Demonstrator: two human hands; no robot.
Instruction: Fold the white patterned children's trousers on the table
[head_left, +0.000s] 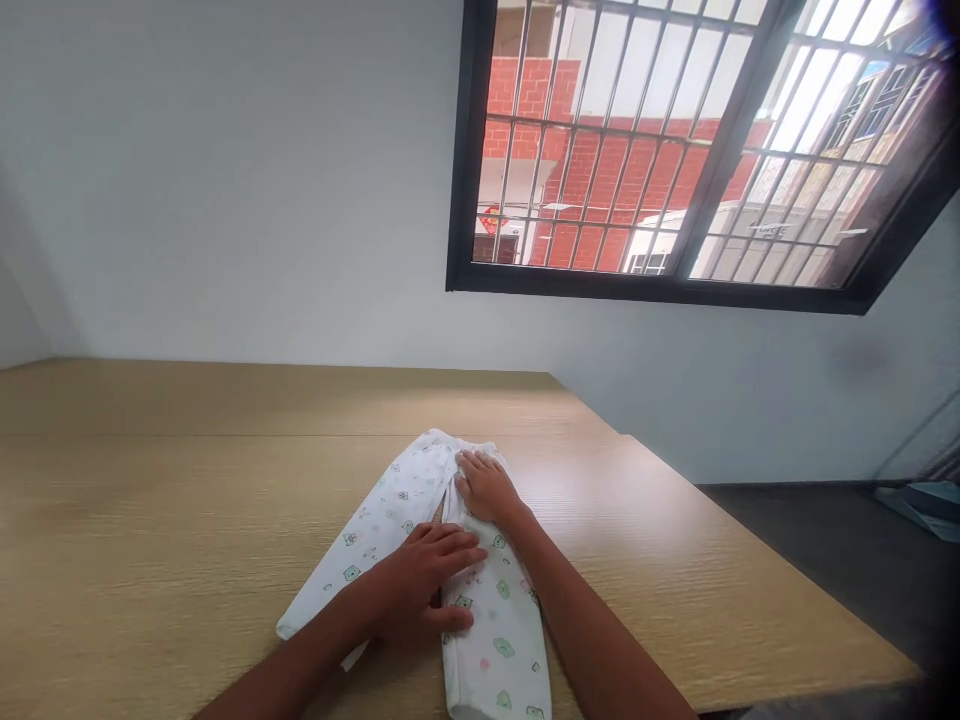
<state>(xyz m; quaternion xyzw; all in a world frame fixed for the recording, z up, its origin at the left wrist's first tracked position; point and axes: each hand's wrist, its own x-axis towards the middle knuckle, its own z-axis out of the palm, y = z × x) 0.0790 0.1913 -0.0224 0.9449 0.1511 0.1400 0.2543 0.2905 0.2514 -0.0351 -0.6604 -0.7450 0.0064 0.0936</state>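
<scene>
A pair of small white pants (499, 625) printed with green and pink figures lies on the wooden table, waistband away from me and legs spread toward me. My right hand (484, 485) rests flat near the waist, at the top of the right pant leg, fingers stretched out. Lower down, my left hand (431, 575) spans the gap between the legs, its fingertips and thumb touching the inner edge of the right leg. Its fingers are apart. My left forearm hides part of the left leg.
The pale wooden table (187, 500) reaches back to a white wall (247, 180). Its right edge slants down to the lower right, with dark floor (795, 530) beyond. A black-framed barred window (675, 280) is above. Some bluish material (926, 505) lies on the floor at far right.
</scene>
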